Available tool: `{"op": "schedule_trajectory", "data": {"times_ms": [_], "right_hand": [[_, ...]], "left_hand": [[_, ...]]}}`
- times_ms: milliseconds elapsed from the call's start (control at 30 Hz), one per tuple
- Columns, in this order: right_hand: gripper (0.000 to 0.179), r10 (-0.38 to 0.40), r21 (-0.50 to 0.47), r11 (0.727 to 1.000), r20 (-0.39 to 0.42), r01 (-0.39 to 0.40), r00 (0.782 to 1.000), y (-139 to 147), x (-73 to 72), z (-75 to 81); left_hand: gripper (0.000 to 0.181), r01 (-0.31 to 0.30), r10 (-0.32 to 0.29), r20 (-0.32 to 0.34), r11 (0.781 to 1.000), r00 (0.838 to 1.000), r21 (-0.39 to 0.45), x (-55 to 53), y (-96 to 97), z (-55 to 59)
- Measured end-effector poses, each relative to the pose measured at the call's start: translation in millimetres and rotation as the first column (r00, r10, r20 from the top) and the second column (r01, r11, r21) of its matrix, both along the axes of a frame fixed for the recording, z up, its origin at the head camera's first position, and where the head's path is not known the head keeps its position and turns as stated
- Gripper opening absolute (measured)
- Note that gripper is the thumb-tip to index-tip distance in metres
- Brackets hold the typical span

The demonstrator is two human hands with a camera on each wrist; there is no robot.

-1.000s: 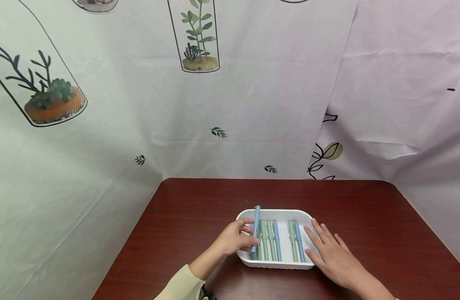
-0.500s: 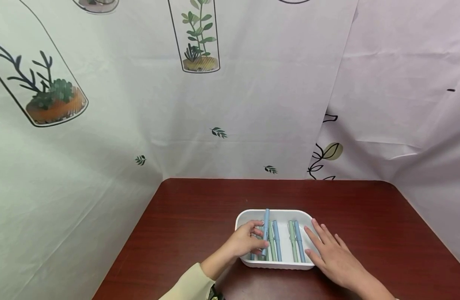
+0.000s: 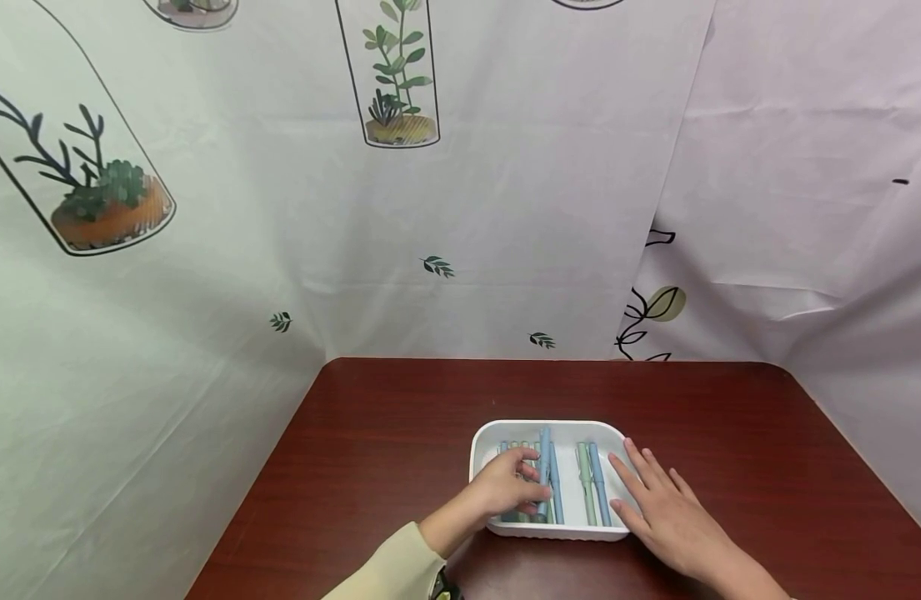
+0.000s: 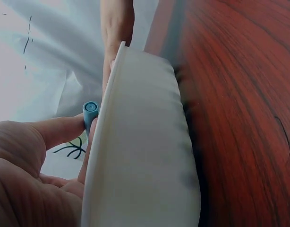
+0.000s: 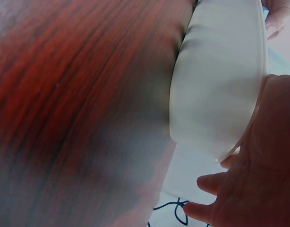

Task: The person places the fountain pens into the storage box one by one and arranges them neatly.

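Observation:
My left hand (image 3: 505,485) pinches a light blue capped pen (image 3: 544,446) between thumb and fingers, over the white tray (image 3: 565,532). In the left wrist view, one end of this blue pen (image 4: 90,108) pokes up just past the tray wall (image 4: 140,137). Under and beside that hand lie several green and blue pens, partly hidden by it. Farther right in the tray, a green pen (image 3: 586,483) and a blue pen (image 3: 599,485) lie side by side. Fingers spread, my right hand (image 3: 673,518) rests at the tray's right rim.
The tray stands on a dark red wooden table (image 3: 400,417). A pale cloth (image 3: 505,208) printed with plants hangs behind the table and along both sides.
My left hand has carried the blue pen rightward across the row and lowered it toward the other pens. The right hand and the tray have stayed in place.

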State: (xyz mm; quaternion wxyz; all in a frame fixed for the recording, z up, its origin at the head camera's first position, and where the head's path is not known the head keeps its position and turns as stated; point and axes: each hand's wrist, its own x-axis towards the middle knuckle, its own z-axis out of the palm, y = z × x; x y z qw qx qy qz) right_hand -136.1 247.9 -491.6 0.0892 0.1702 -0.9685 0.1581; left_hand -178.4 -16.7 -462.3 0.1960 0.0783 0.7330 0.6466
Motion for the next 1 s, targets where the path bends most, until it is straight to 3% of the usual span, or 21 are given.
{"op": "schedule_trajectory", "data": {"times_ms": [500, 1000], "right_hand": [[0.06, 0.002, 0.01, 1.0, -0.037, -0.002, 0.999, 0.2, -0.3, -1.9], [0.06, 0.0, -0.004, 1.0, -0.01, 0.0, 1.0, 0.3, -0.1, -0.4]], "left_hand": [[0.053, 0.035, -0.036, -0.006, 0.995, 0.999, -0.096, -2.3, 21.5, -5.2], [0.048, 0.051, -0.048, 0.027, 0.989, 0.998, -0.137, -5.6, 30.7, -11.1]]}}
